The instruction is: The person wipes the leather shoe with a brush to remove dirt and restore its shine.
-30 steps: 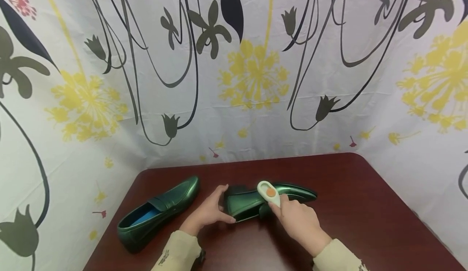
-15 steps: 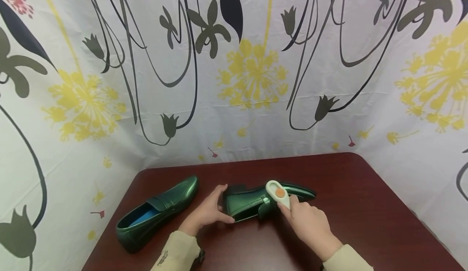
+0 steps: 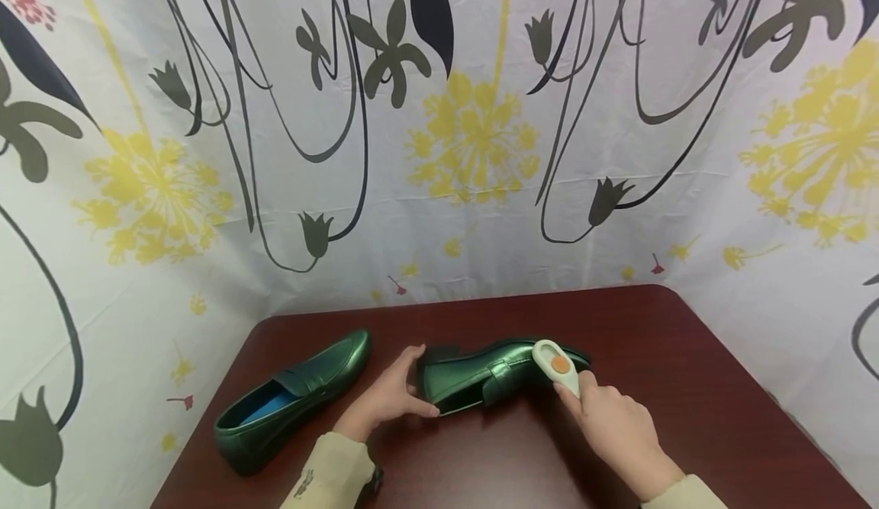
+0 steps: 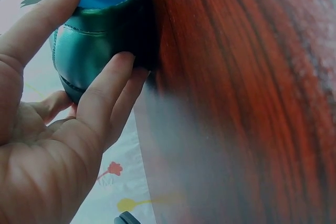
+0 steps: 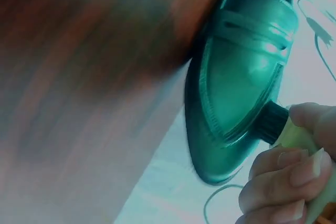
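A shiny green loafer [image 3: 474, 378] lies tipped on its side on the table, toe to the right. My left hand [image 3: 387, 398] holds it by the heel. In the left wrist view the thumb is at the rim of the opening and fingers [image 4: 107, 85] press the back of the heel. My right hand [image 3: 614, 421] grips a small brush [image 3: 558, 364] with a pale handle and an orange oval on it. Dark bristles [image 5: 272, 123] touch the loafer's side near the toe in the right wrist view. The loafer's sole is mostly hidden.
A matching green loafer [image 3: 295, 402] with a blue insole stands upright on the left of the dark red-brown table [image 3: 687, 402]. White cloth [image 3: 384, 158] printed with flowers hangs behind the table and along both sides.
My right hand has slid the brush rightward along the loafer's side, from near the strap to near the toe. The left hand keeps its hold on the heel.
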`<state>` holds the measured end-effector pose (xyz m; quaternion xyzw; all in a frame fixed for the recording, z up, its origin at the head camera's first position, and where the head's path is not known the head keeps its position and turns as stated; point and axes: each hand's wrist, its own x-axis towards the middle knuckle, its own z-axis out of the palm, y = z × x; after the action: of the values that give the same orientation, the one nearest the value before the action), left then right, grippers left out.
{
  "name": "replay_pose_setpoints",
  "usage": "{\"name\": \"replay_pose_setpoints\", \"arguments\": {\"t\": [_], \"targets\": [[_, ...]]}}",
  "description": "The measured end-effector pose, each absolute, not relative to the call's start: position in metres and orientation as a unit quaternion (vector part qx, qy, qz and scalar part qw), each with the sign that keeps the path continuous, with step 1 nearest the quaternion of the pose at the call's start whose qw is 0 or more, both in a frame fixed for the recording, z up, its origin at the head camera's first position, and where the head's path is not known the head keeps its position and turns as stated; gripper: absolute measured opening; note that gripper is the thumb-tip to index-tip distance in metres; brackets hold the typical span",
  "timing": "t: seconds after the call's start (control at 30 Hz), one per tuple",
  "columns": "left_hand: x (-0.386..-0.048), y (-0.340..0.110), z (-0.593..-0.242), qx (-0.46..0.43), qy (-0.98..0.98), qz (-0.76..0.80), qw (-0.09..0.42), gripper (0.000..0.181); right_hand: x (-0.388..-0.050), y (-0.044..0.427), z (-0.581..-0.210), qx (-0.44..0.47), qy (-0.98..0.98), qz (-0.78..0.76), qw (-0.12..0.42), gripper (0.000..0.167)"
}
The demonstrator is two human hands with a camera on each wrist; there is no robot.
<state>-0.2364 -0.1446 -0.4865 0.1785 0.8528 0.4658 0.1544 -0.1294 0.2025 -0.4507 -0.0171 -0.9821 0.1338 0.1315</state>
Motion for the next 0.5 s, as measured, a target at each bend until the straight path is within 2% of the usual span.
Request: {"name": "replay_pose_setpoints", "arguments": {"t": [0.2, 0.5], "targets": [[-0.238, -0.146, -0.486, 0.181, 0.852, 0.466, 0.152, 0.114, -0.124, 0.218, -0.456, -0.027, -0.981, 0.148, 0.124, 0.05], [-0.237, -0.145, -0.486, 0.174, 0.852, 0.468, 0.16, 0.114, -0.121, 0.236, -0.46, -0.037, -0.974, 0.169, 0.145, 0.05]]}}
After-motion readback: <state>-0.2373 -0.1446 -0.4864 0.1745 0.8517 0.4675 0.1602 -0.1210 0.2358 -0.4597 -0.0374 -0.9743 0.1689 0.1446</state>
